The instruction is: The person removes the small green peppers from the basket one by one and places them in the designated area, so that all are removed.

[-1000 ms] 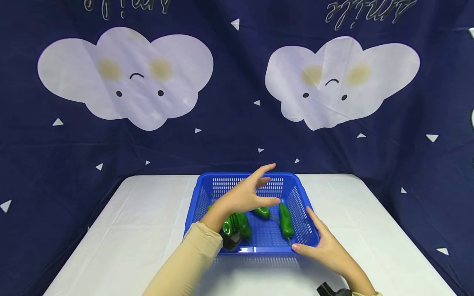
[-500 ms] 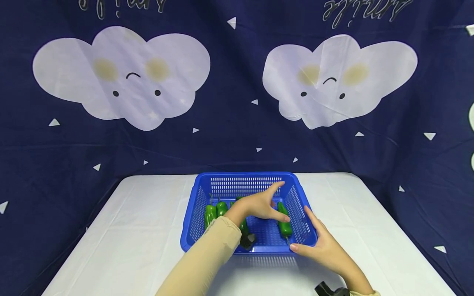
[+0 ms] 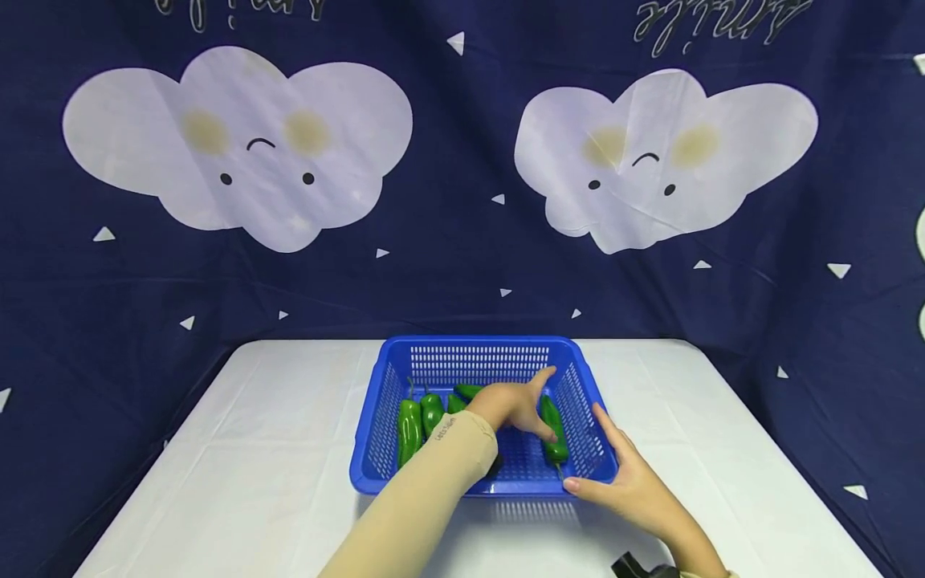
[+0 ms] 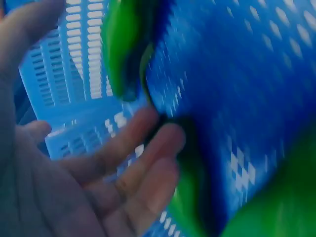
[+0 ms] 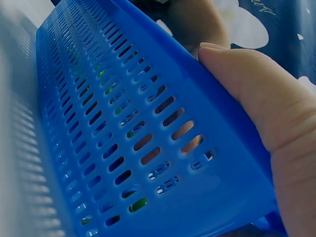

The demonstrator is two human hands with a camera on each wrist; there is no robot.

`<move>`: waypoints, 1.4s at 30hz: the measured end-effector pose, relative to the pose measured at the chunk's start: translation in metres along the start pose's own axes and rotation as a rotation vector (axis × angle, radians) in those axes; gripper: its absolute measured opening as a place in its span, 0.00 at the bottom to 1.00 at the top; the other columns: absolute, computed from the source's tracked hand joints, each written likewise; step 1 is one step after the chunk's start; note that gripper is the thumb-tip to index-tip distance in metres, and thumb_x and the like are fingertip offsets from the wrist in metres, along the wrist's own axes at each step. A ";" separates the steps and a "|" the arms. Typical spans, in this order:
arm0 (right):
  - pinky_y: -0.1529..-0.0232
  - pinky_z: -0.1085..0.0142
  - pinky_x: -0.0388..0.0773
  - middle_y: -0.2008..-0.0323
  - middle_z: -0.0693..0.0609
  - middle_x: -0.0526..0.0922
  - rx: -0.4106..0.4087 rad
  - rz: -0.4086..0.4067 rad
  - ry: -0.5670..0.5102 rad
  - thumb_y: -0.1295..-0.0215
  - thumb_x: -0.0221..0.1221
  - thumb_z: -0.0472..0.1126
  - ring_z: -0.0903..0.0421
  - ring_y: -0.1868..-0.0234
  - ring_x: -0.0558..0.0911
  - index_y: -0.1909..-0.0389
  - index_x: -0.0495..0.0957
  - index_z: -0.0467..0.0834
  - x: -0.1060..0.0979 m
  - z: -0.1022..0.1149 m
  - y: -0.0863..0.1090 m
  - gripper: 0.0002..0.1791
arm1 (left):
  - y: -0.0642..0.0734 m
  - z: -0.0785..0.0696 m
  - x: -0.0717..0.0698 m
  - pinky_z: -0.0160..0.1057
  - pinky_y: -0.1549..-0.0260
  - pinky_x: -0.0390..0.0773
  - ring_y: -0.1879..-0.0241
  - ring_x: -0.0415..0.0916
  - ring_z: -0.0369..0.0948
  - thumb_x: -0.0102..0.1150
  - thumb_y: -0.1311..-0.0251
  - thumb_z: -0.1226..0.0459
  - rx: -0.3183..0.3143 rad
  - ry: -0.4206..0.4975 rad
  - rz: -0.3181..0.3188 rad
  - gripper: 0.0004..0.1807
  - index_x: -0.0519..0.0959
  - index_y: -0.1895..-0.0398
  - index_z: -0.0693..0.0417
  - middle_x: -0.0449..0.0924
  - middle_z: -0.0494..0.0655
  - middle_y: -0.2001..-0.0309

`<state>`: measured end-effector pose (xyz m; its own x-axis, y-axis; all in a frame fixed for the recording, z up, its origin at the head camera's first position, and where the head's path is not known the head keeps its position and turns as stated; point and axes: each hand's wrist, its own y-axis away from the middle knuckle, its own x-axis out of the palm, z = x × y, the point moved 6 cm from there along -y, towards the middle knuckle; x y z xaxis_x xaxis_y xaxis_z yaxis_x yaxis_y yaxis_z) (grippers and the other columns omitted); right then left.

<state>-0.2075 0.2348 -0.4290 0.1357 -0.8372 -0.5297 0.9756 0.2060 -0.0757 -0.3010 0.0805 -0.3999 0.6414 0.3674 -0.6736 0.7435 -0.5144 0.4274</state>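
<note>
In the head view a blue perforated basket (image 3: 470, 341) holds several green peppers. My left hand (image 3: 515, 405) reaches down into it from the left, thumb beside the pepper on the right (image 3: 552, 429). At the left side lie another pepper (image 3: 409, 429) and a shorter one (image 3: 431, 411). The left wrist view is blurred: relaxed fingers (image 4: 158, 143) lie against or just above a pepper (image 4: 190, 182) near its stem, not curled round it. My right hand (image 3: 636, 482) holds the basket's front right corner, its thumb (image 5: 247, 74) over the rim in the right wrist view.
The basket stands on a white-covered table (image 3: 289, 433). Behind hangs a dark blue cloth (image 3: 462, 281) with cloud prints. A black wrist mount (image 3: 643, 567) sits on the right wrist; one on the left is mostly hidden by the sleeve.
My left hand has moved to the right and lower into the basket, up to the right-hand pepper. More of the left peppers show. My right hand keeps its place at the corner.
</note>
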 end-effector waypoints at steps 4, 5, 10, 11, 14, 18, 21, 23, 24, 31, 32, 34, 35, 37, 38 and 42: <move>0.35 0.26 0.50 0.22 0.33 0.41 0.005 0.002 0.002 0.45 0.72 0.46 0.27 0.24 0.46 0.20 0.37 0.55 0.001 0.001 0.001 0.62 | -0.001 0.005 0.011 0.44 0.65 0.84 0.65 0.83 0.50 0.74 0.48 0.51 -0.033 0.050 0.066 0.64 0.33 0.22 0.25 0.78 0.58 0.49; 0.35 0.26 0.50 0.22 0.33 0.41 0.004 0.003 0.002 0.45 0.72 0.46 0.27 0.24 0.46 0.20 0.37 0.55 0.001 0.001 0.002 0.62 | -0.001 0.006 0.013 0.44 0.66 0.84 0.65 0.83 0.49 0.74 0.48 0.51 -0.039 0.070 0.085 0.64 0.33 0.22 0.24 0.80 0.59 0.54; 0.35 0.26 0.50 0.23 0.32 0.40 -0.005 0.002 -0.002 0.45 0.72 0.46 0.26 0.25 0.46 0.20 0.36 0.55 -0.001 0.003 0.003 0.62 | -0.003 0.002 0.017 0.43 0.69 0.85 0.68 0.84 0.51 0.75 0.48 0.52 -0.045 0.106 0.098 0.65 0.31 0.22 0.24 0.82 0.60 0.67; 0.35 0.27 0.50 0.23 0.32 0.40 -0.007 0.002 -0.005 0.45 0.72 0.46 0.26 0.25 0.46 0.20 0.36 0.54 -0.001 0.004 0.003 0.62 | -0.004 0.001 0.018 0.44 0.70 0.84 0.69 0.84 0.51 0.74 0.48 0.51 -0.046 0.101 0.097 0.66 0.30 0.22 0.24 0.83 0.60 0.67; 0.35 0.28 0.52 0.23 0.31 0.41 -0.006 0.001 -0.006 0.44 0.72 0.46 0.26 0.25 0.47 0.20 0.35 0.54 -0.002 0.004 0.004 0.63 | -0.006 -0.001 0.020 0.44 0.71 0.84 0.70 0.84 0.52 0.75 0.49 0.50 -0.064 0.077 0.095 0.67 0.29 0.22 0.24 0.83 0.60 0.67; 0.35 0.28 0.53 0.23 0.30 0.42 0.005 -0.004 -0.005 0.44 0.72 0.46 0.26 0.25 0.48 0.20 0.35 0.55 -0.002 0.004 0.004 0.63 | -0.008 -0.002 0.024 0.42 0.70 0.85 0.70 0.84 0.50 0.75 0.50 0.50 -0.083 0.037 0.106 0.68 0.28 0.22 0.25 0.82 0.58 0.67; 0.35 0.28 0.54 0.23 0.30 0.42 0.013 -0.004 -0.005 0.44 0.71 0.46 0.26 0.25 0.48 0.20 0.35 0.54 -0.002 0.003 0.004 0.63 | -0.009 -0.001 0.026 0.40 0.70 0.84 0.69 0.84 0.48 0.76 0.50 0.50 -0.087 0.026 0.121 0.68 0.29 0.22 0.25 0.81 0.56 0.67; 0.35 0.29 0.55 0.23 0.30 0.42 0.014 -0.003 -0.009 0.44 0.72 0.46 0.26 0.26 0.49 0.20 0.35 0.54 -0.001 0.003 0.004 0.63 | -0.009 0.000 0.027 0.40 0.70 0.84 0.69 0.84 0.48 0.76 0.50 0.51 -0.082 0.033 0.122 0.67 0.30 0.22 0.25 0.82 0.55 0.67; 0.35 0.30 0.56 0.24 0.30 0.42 0.015 -0.003 -0.006 0.44 0.72 0.47 0.26 0.26 0.49 0.20 0.35 0.54 -0.001 0.003 0.004 0.63 | -0.009 0.000 0.027 0.40 0.69 0.84 0.69 0.84 0.48 0.76 0.50 0.51 -0.078 0.039 0.122 0.67 0.30 0.22 0.25 0.82 0.55 0.68; 0.35 0.29 0.55 0.23 0.31 0.42 0.027 0.001 -0.001 0.44 0.72 0.47 0.26 0.25 0.48 0.20 0.35 0.54 0.000 0.004 0.003 0.63 | -0.009 0.003 0.027 0.46 0.64 0.85 0.66 0.85 0.53 0.75 0.48 0.54 -0.023 0.190 0.153 0.65 0.31 0.21 0.25 0.83 0.60 0.65; 0.35 0.29 0.55 0.23 0.31 0.42 0.029 0.002 0.001 0.44 0.72 0.48 0.26 0.25 0.48 0.20 0.35 0.54 0.000 0.004 0.003 0.63 | -0.009 0.003 0.027 0.47 0.63 0.85 0.65 0.85 0.54 0.75 0.48 0.55 -0.017 0.214 0.156 0.65 0.32 0.21 0.25 0.83 0.61 0.65; 0.35 0.29 0.56 0.23 0.31 0.43 0.033 0.000 0.007 0.44 0.72 0.48 0.26 0.26 0.49 0.20 0.35 0.54 0.000 0.004 0.002 0.63 | -0.010 0.004 0.027 0.48 0.61 0.85 0.64 0.84 0.54 0.75 0.47 0.56 -0.010 0.235 0.159 0.65 0.32 0.21 0.26 0.83 0.62 0.64; 0.35 0.30 0.56 0.23 0.31 0.43 0.032 0.000 0.008 0.45 0.72 0.48 0.26 0.26 0.50 0.20 0.36 0.54 0.000 0.004 0.002 0.63 | -0.010 0.004 0.027 0.48 0.61 0.85 0.64 0.84 0.54 0.75 0.47 0.56 -0.008 0.230 0.159 0.65 0.32 0.21 0.27 0.83 0.62 0.64; 0.34 0.31 0.57 0.23 0.31 0.44 0.030 -0.002 0.009 0.45 0.72 0.48 0.27 0.26 0.51 0.20 0.36 0.54 0.000 0.003 0.002 0.63 | -0.011 0.005 0.027 0.47 0.60 0.85 0.64 0.84 0.53 0.74 0.47 0.56 -0.010 0.225 0.161 0.65 0.32 0.21 0.29 0.83 0.61 0.64; 0.34 0.31 0.58 0.24 0.31 0.44 0.028 -0.003 0.010 0.45 0.72 0.48 0.27 0.26 0.52 0.20 0.36 0.54 0.000 0.003 0.002 0.63 | -0.011 0.006 0.027 0.47 0.60 0.85 0.63 0.84 0.53 0.74 0.47 0.56 -0.012 0.219 0.164 0.65 0.32 0.21 0.30 0.83 0.61 0.64; 0.34 0.33 0.61 0.24 0.31 0.45 0.030 0.003 0.008 0.44 0.72 0.48 0.27 0.26 0.54 0.20 0.36 0.54 0.000 0.003 0.001 0.63 | -0.012 0.007 0.029 0.46 0.61 0.85 0.64 0.85 0.53 0.74 0.46 0.56 -0.020 0.209 0.177 0.64 0.34 0.20 0.33 0.83 0.59 0.64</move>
<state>-0.2057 0.2335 -0.4266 0.1372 -0.8324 -0.5370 0.9800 0.1930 -0.0488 -0.2928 0.0923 -0.4286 0.7853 0.4261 -0.4492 0.6186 -0.5702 0.5406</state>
